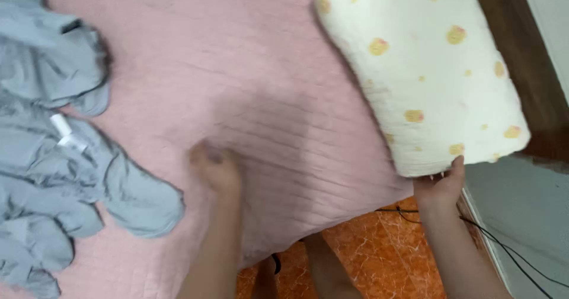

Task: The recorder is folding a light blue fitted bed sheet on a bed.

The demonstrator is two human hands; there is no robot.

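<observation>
One head-worn camera looked steeply down, close over a pink bed [249, 85]. The wearer's forearms entered from 6 o'clock, a cream pillow [427, 68] lay toward 1 o'clock, and orange floor [379, 245] showed at 6 o'clock.

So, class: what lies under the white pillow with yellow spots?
The pillow rests on the pink quilt; the right hand grips its near edge. Anything beneath it stays hidden.
</observation>
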